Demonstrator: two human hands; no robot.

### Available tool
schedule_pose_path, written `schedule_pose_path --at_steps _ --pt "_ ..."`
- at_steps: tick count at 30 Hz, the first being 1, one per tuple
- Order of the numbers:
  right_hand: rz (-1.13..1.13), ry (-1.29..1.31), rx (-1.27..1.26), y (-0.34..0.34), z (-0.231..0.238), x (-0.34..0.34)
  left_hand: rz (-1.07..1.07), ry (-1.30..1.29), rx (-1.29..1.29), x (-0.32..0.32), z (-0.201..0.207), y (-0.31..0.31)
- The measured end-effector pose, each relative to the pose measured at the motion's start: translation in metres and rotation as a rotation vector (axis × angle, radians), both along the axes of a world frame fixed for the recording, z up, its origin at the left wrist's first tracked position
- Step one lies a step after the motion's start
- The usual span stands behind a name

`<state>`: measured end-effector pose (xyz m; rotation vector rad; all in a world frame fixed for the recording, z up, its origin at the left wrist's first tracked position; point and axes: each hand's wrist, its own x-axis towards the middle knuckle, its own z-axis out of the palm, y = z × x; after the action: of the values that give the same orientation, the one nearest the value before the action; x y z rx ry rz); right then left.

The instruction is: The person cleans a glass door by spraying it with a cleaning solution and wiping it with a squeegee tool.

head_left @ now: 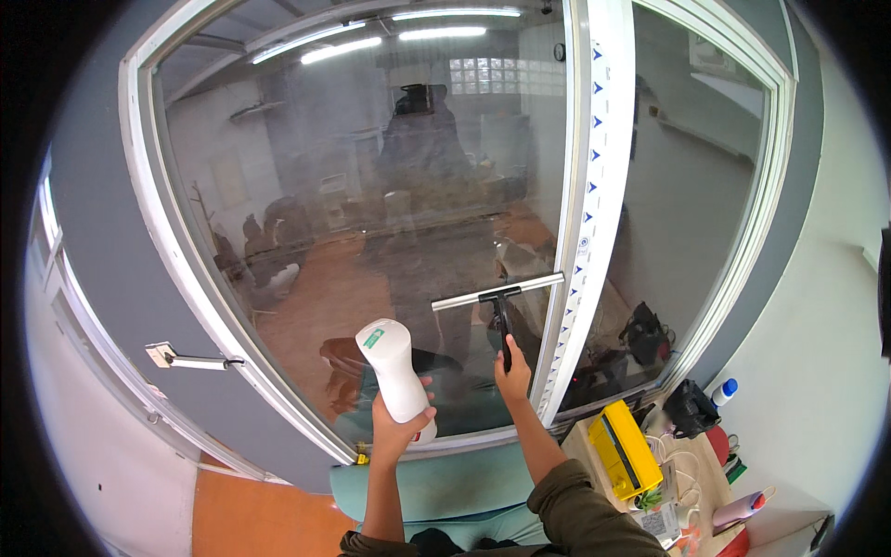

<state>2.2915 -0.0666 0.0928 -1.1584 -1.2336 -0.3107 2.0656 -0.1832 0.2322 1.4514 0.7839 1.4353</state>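
Note:
My left hand [397,422] is wrapped round a white plastic bottle [392,367], which tilts a little to the left and has a small green label near its top end. In my right hand [513,374] is the black handle of a window squeegee [502,297]. The squeegee's long pale blade lies against or just before the large window pane [316,186], low and close to the white middle frame; I cannot tell whether it touches. Hazy streaks and reflections of the room cover the glass.
A pale green padded seat [436,497] stands below the window. At the right, a wooden table [580,446] carries a yellow box [625,450], cables, a black bag [691,408] and a pink bottle [740,509]. A cable conduit runs from a wall socket [161,355] at the left.

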Motion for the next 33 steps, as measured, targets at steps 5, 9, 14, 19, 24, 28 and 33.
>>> schedule_pose_path --at_steps 5,9,14,19,24,28,33 --pt "0.055 0.017 -0.151 -0.035 -0.035 -0.001 -0.011 0.005 -0.035 -0.009 0.001 -0.011" --pt "0.123 0.117 -0.205 -0.064 -0.041 -0.017 -0.035 0.003 -0.019 -0.022 -0.005 -0.016" --pt "0.227 0.063 -0.088 -0.089 -0.016 -0.07 -0.043 0.04 -0.022 -0.046 -0.023 -0.017" --pt "0.723 0.416 -0.371 -0.124 0.003 -0.149 -0.017 0.135 -0.093 -0.079 -0.035 -0.03" --pt "0.877 0.297 -0.43 -0.151 0.024 -0.219 -0.14 0.204 -0.254 -0.129 -0.024 -0.045" --pt "0.987 0.258 -0.591 -0.165 0.029 -0.252 -0.253 0.193 -0.317 -0.169 -0.016 -0.059" --pt "1.142 0.271 -0.683 -0.177 0.037 -0.292 -0.21 0.193 -0.156 -0.213 -0.022 -0.071"
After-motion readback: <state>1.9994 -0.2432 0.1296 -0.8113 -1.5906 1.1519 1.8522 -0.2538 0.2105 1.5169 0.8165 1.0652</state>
